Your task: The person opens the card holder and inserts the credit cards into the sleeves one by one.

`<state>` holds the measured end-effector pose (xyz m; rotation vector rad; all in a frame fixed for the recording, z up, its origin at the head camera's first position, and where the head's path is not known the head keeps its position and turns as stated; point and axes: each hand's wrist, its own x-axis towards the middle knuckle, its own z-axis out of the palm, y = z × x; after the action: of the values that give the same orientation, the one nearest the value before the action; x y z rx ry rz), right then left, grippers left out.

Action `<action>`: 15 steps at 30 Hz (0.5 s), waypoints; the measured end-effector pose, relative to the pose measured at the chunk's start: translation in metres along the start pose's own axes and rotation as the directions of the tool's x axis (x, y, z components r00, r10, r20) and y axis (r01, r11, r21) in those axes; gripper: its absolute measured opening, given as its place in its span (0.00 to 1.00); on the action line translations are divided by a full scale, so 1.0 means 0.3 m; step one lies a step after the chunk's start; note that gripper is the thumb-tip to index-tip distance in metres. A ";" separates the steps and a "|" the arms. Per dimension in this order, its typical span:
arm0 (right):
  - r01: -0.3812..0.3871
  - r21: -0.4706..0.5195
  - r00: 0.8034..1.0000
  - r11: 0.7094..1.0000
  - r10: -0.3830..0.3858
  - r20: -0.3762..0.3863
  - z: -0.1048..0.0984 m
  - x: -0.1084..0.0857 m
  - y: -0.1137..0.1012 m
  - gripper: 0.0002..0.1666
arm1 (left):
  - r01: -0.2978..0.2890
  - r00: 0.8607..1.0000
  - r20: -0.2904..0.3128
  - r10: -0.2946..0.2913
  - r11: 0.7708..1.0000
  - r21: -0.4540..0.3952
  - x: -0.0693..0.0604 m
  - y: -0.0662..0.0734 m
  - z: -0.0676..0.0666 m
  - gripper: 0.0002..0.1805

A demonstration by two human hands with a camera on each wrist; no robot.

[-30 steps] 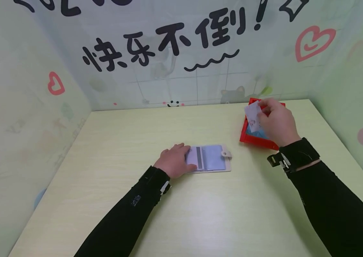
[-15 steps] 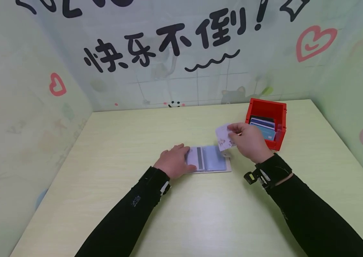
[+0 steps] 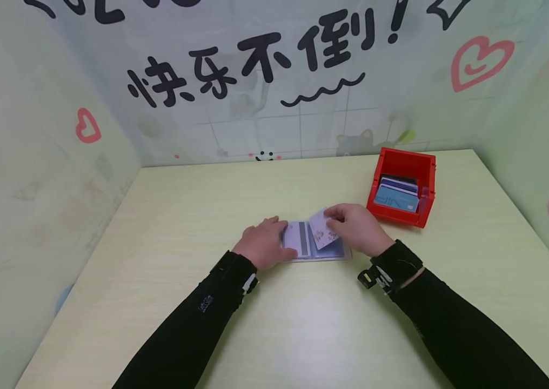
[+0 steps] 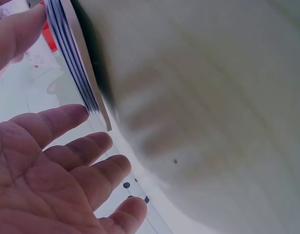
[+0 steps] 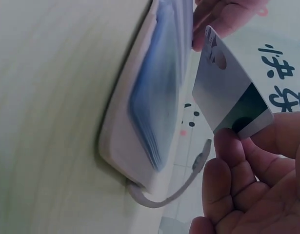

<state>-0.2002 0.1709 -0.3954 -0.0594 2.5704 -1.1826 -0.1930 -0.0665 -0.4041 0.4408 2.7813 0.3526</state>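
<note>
An open card holder (image 3: 331,253) with clear sleeves lies on the table; a card with a dark stripe shows in its left page. My left hand (image 3: 263,246) rests on its left side, thumb and index fingertip touching the edges of the sleeves (image 4: 74,63), the other fingers spread loosely. Between thumb and fingers my right hand (image 3: 358,229) pinches a pale printed card (image 3: 321,230), tilted just above the right page. In the right wrist view, the underside of that card (image 5: 225,85) has a dark band, and it is apart from the sleeves.
A red bin (image 3: 401,219) holding several cards (image 3: 396,198) stands at the back right of the light wooden table (image 3: 196,205). The holder's snap strap (image 5: 171,200) sticks out at its right end. Printed walls enclose the table on the back and sides.
My right hand has carried the pale card left and nearer, from the red bin to over the holder's right page. The left hand stays on the holder.
</note>
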 end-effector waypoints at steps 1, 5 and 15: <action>-0.003 -0.006 1.000 1.000 0.003 0.006 0.005 0.002 0.001 0.25 | 0.001 1.000 0.000 -0.001 1.000 0.001 -0.002 0.001 -0.001 0.44; -0.014 -0.017 1.000 1.000 0.014 0.023 0.018 0.011 0.005 0.25 | 0.004 1.000 0.004 -0.004 1.000 -0.001 -0.005 0.004 -0.005 0.44; 0.000 -0.002 1.000 1.000 0.000 0.003 0.011 0.005 -0.007 0.24 | 0.006 1.000 0.003 -0.006 1.000 0.010 -0.006 0.007 -0.003 0.44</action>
<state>-0.2008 0.1668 -0.3962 -0.0619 2.5696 -1.1787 -0.1912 -0.0653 -0.4021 0.4350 2.7822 0.3362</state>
